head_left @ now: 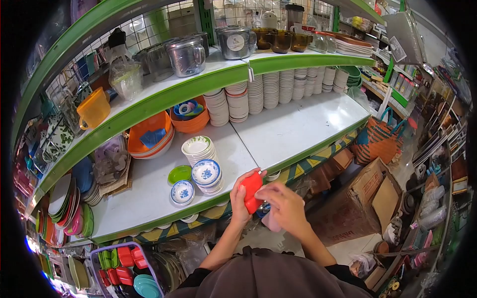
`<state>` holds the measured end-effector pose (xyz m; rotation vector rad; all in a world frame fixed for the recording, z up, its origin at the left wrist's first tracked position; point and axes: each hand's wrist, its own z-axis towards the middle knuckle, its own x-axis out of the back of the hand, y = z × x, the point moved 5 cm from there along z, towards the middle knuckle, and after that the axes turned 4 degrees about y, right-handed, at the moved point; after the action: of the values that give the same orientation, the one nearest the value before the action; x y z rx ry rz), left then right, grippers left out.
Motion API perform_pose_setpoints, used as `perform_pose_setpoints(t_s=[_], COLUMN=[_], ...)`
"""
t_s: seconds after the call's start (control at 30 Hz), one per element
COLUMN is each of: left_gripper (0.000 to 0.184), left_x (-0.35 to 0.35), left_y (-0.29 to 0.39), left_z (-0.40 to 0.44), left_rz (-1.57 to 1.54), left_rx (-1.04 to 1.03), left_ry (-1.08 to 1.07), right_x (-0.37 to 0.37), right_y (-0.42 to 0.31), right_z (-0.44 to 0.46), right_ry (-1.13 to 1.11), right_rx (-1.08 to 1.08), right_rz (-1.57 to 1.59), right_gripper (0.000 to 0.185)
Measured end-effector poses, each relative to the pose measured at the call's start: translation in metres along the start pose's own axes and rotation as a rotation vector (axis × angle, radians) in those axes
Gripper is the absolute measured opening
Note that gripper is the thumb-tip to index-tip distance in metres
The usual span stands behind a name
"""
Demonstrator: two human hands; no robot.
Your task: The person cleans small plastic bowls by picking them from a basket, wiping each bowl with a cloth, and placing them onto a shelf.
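Near the shelf edge (308, 150), left hand (240, 202): holding a red plastic dish (252, 185)
Right hand (284, 207): curled at the dish, can't tell if I'm pinching

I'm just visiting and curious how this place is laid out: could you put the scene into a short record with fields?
Left hand: holding a red item
Right hand: at the red item's right side
Lower shelf: blue-patterned bowls, white stacks behind
Upper shelf: amber cups, orange cup
Right: cardboard box, woven bag
Lower left: purple basket
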<state>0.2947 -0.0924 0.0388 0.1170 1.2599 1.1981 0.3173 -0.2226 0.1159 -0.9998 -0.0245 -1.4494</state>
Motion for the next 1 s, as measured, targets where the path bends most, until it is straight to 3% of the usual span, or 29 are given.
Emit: perform_pose_setpoints(t_s=[0.1,0.23,0.37,0.5,0.6,0.73,0.87,1.0], left_gripper=[0.059,0.063,0.063,0.063,0.063,0.061,0.069,0.066], left_x=[-0.002,-0.012,-0.003,-0.001,-0.009,-0.005,-0.015,-0.003], left_y=[0.001,0.017,0.009,0.000,-0.006,-0.001,-0.003,-0.002], left_z=[-0.003,-0.001,-0.003,-0.001,-0.001,0.000,-0.005,0.001], left_rz=[0.111,0.142,0.149,-0.012,-0.499,-0.338,-0.271,-0.242], left_rx=[-0.020,-0.016,-0.016,0.123,0.253,0.190,0.228,0.147], left_ry=[0.002,0.077,0.053,0.129,0.193,0.257,0.216,0.204], right_x=[-0.007,-0.009,-0.010,-0.021,-0.028,-0.017,-0.024,-0.011], right_y=[0.022,-0.014,0.007,-0.020,-0.043,-0.002,-0.033,-0.017], right_z=[0.001,-0.009,-0.004,-0.010,-0.015,0.000,-0.004,0.003], right_ry=[0.056,0.090,0.129,0.113,0.012,0.245,0.104,0.124], right_rx=[-0.043,0.087,-0.001,0.137,0.108,0.040,0.201,0.023], right_rz=[-0.080,0.049,0.085,0.064,0.112,-0.034,-0.077,-0.038], right_gripper=[0.029,0.031,0.034,0.034,0.028,0.028,0.025,0.023])
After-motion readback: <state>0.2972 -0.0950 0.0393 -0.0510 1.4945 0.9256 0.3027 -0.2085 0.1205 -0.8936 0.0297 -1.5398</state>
